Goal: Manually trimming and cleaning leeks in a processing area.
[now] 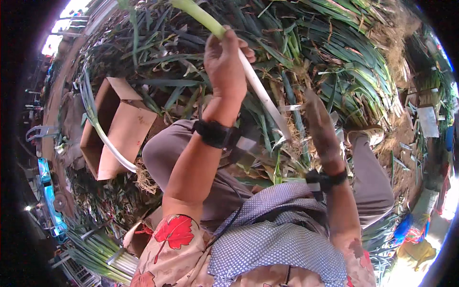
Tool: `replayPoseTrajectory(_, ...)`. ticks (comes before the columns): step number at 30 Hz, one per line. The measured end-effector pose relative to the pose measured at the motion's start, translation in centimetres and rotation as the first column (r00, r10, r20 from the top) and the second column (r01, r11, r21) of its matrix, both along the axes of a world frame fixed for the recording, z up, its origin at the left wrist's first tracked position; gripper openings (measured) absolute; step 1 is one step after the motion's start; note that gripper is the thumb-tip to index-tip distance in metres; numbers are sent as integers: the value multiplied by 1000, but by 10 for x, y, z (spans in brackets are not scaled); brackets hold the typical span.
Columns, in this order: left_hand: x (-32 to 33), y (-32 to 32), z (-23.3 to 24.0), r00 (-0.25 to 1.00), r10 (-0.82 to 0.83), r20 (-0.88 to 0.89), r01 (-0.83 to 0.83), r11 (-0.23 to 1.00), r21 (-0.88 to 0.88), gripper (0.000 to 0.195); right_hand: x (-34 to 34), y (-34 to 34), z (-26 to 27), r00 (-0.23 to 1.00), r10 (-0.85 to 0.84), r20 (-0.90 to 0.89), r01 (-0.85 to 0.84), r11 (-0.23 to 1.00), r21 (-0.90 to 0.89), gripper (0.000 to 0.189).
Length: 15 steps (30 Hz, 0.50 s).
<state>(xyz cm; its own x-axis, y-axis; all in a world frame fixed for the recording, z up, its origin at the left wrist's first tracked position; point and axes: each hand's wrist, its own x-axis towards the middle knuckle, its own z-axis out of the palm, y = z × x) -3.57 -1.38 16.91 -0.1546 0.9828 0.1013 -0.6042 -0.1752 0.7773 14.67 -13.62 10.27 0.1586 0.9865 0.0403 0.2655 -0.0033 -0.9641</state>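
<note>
My left hand (227,66) is wrapped around a leek (260,88) near where its green top turns white. The white shaft slants down to the right, and its lower tip hangs between my hands. Right of that tip is my right hand (322,129), blurred by motion, fingers stretched out and nothing visible in its grasp. Long green leek leaves and loose trimmings (172,61) cover the ground under both hands.
An open cardboard box (123,140) stands at the left, with another leek (111,145) beside it, roots towards my knee. Bundled leeks (358,79) are heaped at the upper right. More trimmed leeks (107,253) lie at the lower left.
</note>
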Motion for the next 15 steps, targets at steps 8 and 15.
replayPoseTrajectory(8, 23, 1, -14, 996, -85, -19, 83, 991, -104, 13, -82, 74, 20, 761, -9, 648, -186, 955, 232, 17)
replayPoseTrajectory(15, 3, 3, -10, 970, -153, 187, 178, 977, -120, 15, -48, -32, 11, 934, 273, 230, -257, 961, -98, 23)
